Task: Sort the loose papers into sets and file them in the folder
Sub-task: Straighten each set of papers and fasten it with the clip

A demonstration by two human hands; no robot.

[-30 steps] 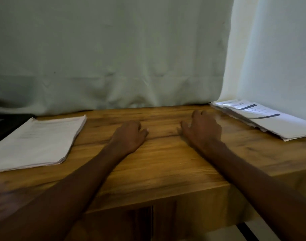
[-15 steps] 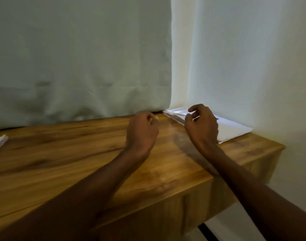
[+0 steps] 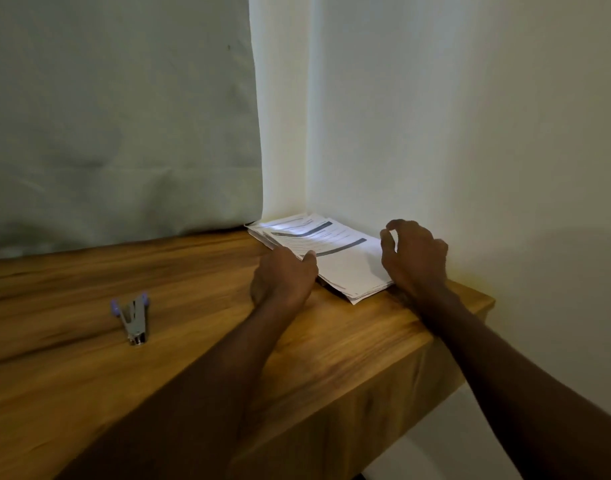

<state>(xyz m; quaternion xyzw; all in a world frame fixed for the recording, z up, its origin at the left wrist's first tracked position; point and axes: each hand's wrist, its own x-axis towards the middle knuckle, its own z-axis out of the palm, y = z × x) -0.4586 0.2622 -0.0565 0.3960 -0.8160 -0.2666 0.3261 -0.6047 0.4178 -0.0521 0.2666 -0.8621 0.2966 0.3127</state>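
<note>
**Hands at the paper stack, pickup not yet made**

Head view: your stack of loose papers [image 3: 335,258] lies at the far right corner of the table [image 3: 193,341], tucked against the wall and beside the hanging cloth [image 3: 117,116]. The sheets are fanned unevenly, with dark printed bars showing on the upper pages. Your left hand [image 3: 283,277] rests at the stack's left edge, fingers bent, thumb lying on the top sheet; whether it has pinched anything I cannot tell. Your right hand [image 3: 413,256] sits at the stack's right side with its fingers loosely curled above the paper and holding nothing, its heel near the stack's near corner. A stapler [image 3: 133,317] lies well apart to the left, on the near side of the table. No folder is visible.

You appear to be on the opening step: gathering the pile so it can be sorted. The next move calls for both hands to close on opposite edges, square the fanned sheets together, and bring the stack toward the middle of the table, where there is room to lay out sets. Mind the loose top pages; they may slide as you lift.
</note>
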